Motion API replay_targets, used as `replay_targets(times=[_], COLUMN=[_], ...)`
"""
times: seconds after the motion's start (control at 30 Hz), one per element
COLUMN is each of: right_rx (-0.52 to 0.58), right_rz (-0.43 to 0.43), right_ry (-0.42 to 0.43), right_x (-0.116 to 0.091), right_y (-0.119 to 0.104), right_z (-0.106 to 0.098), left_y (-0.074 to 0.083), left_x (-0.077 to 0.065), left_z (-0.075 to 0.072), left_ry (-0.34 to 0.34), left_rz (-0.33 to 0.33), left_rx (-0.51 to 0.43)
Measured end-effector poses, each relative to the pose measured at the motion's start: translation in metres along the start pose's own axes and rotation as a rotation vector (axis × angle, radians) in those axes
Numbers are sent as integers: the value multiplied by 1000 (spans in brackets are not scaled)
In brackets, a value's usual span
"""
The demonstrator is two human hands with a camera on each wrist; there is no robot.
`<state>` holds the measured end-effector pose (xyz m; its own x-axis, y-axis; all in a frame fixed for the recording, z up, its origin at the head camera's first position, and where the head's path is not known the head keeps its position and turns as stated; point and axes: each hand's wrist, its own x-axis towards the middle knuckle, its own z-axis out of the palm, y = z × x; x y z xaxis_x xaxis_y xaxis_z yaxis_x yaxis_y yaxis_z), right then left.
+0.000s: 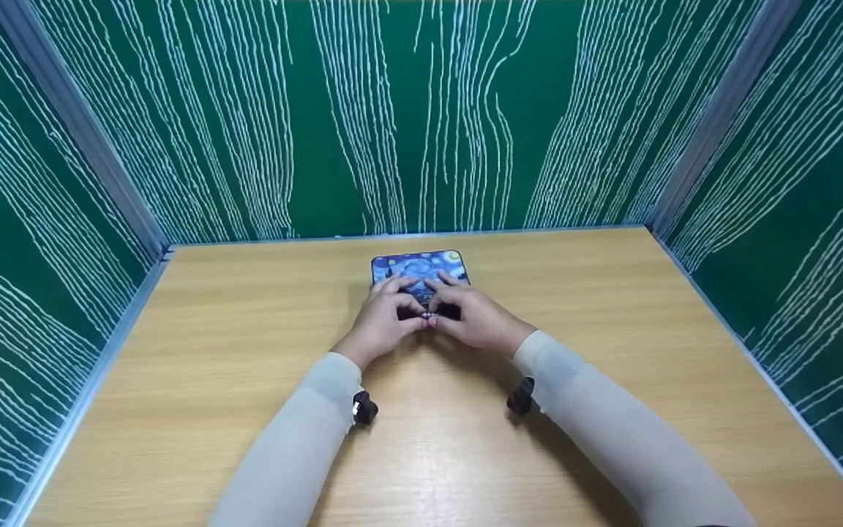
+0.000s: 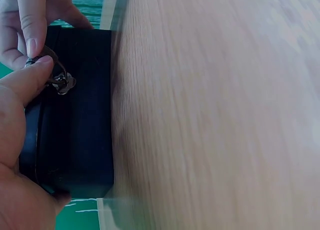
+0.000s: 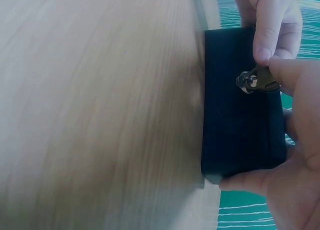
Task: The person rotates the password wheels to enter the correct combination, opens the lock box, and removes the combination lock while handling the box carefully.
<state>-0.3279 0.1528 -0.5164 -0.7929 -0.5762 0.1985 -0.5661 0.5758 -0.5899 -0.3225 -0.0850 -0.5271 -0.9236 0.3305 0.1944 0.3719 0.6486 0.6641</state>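
Observation:
A small box with a blue painted swirling-sky lid (image 1: pixel 421 263) stands on the table. Its dark front side (image 2: pixel 80 135) faces the wrist cameras and carries a small metal clasp (image 3: pixel 247 82) with a bronze-coloured piece on it. My left hand (image 1: pixel 383 316) pinches that piece between thumb and index finger, its other fingers lying on the lid's left part. From the opposite side my right hand (image 1: pixel 481 316) pinches at the same spot, with other fingers on the lid and against the box's end. The fingertips partly cover the bronze piece.
The wooden table (image 1: pixel 246 307) extends around the box. Green walls with white wavy lines (image 1: pixel 465 110) rise behind and at both sides, joined by grey metal posts (image 1: pixel 92 146). A dark wrist camera (image 1: pixel 365 408) sits on the left sleeve, another (image 1: pixel 520 397) on the right.

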Motion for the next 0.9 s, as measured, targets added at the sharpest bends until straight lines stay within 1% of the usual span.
replay_targets(times=[0.07, 0.3, 0.53, 0.9], right_rx=[0, -6, -23, -47], right_rz=[-2, -71, -48, -1], right_ry=[5, 32, 18, 2], right_x=[0, 0, 1, 0], right_y=[1, 3, 1, 1], right_z=[0, 1, 0, 3], left_y=[0, 1, 1, 0], left_x=[0, 0, 0, -1], left_z=[0, -2, -1, -1], left_ry=[-2, 4, -6, 0], left_rz=[1, 29, 9, 4], left_rx=[-2, -6, -6, -10])
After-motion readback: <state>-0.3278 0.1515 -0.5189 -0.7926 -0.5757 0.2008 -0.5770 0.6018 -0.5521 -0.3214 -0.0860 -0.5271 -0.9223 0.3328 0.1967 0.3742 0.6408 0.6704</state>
